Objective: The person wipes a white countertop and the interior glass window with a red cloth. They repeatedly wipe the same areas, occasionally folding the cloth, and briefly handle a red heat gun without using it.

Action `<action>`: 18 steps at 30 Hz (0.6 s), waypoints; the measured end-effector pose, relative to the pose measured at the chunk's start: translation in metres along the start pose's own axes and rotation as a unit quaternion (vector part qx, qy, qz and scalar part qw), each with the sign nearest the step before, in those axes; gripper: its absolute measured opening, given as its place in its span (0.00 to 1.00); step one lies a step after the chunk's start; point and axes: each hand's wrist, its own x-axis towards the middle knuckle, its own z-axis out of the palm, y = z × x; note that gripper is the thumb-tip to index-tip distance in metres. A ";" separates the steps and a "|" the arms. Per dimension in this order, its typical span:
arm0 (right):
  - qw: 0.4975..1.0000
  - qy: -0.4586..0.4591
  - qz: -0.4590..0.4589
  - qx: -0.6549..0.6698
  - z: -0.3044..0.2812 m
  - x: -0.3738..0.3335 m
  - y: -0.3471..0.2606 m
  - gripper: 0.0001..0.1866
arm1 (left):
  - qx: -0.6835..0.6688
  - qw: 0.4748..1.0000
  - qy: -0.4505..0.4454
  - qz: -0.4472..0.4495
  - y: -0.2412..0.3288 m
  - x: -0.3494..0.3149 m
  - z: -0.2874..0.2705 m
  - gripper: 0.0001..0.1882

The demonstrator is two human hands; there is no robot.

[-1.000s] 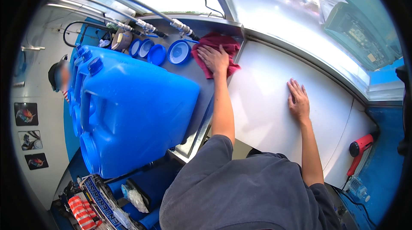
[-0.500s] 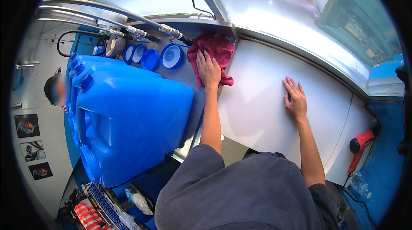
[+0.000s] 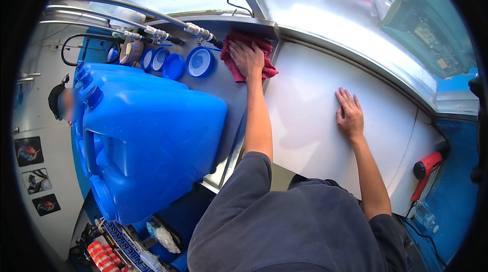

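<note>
My left hand [image 3: 247, 60] lies spread over a bunched dark red cloth [image 3: 233, 71], pressing it against the grey metal surface [image 3: 225, 85] in the far corner. The fingers are stretched out on top of the cloth, not wrapped round it. My right hand [image 3: 351, 117] rests flat on the white board [image 3: 300, 99] with nothing in it, its fingers extended and the thumb slightly apart. To the left of the cloth stand several round blue caps [image 3: 200, 62], some with pale insides showing. Metal pipes [image 3: 137, 5] with valve fittings end close to the cloth's left edge.
Large blue jerrycans [image 3: 162, 135] stand close on the left. A red-and-black heat gun [image 3: 426, 170] and a clear plastic bottle [image 3: 426, 217] are at the right. A raised metal ledge [image 3: 356, 58] runs behind the board. Another person's cap [image 3: 57, 97] shows at far left.
My left hand has pushed the cloth a little farther away, up toward the back corner, and the arm is stretched out more. My right hand stays in its place on the board.
</note>
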 end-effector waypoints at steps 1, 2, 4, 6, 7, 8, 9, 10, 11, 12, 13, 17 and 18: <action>1.000 0.003 0.001 0.000 0.000 0.000 0.000 0.29 | -0.002 1.000 0.009 0.010 0.002 -0.003 -0.001 0.35; 1.000 0.003 0.000 -0.001 0.000 0.000 0.000 0.29 | -0.001 1.000 0.002 0.003 0.003 -0.008 -0.004 0.35; 1.000 0.006 -0.002 -0.004 0.000 0.000 -0.001 0.29 | -0.019 0.996 -0.020 0.082 0.006 -0.025 -0.015 0.34; 1.000 0.009 -0.002 -0.012 0.000 0.000 -0.001 0.29 | -0.057 0.986 -0.075 0.137 0.008 -0.049 -0.027 0.33; 1.000 0.008 -0.002 -0.007 0.000 0.000 -0.001 0.29 | -0.066 0.979 -0.108 0.159 0.008 -0.057 -0.031 0.32; 1.000 0.008 -0.003 -0.007 0.000 0.000 -0.001 0.29 | -0.082 0.977 -0.119 0.154 0.007 -0.061 -0.034 0.32; 1.000 0.009 -0.004 -0.011 0.000 0.000 -0.001 0.29 | -0.093 0.975 -0.117 0.163 0.007 -0.063 -0.035 0.32; 1.000 0.008 -0.003 -0.005 -0.001 -0.001 -0.001 0.29 | -0.091 0.978 -0.123 0.143 0.006 -0.060 -0.033 0.32; 1.000 0.008 -0.002 -0.003 -0.001 -0.001 -0.001 0.29 | -0.095 0.981 -0.108 0.127 0.006 -0.054 -0.029 0.32; 1.000 0.008 0.000 0.000 -0.001 -0.001 -0.001 0.29 | -0.108 0.984 -0.080 0.121 0.007 -0.044 -0.022 0.33; 1.000 0.008 0.002 0.001 -0.001 -0.001 -0.001 0.29 | -0.064 0.991 -0.074 0.088 0.007 -0.033 -0.015 0.33; 1.000 0.013 0.003 0.001 -0.001 0.000 -0.001 0.29 | 0.009 0.999 -0.003 -0.043 0.014 0.019 0.021 0.34; 1.000 0.014 0.002 0.003 -0.001 0.000 -0.001 0.29 | 0.009 0.996 0.011 -0.090 0.016 0.028 0.027 0.34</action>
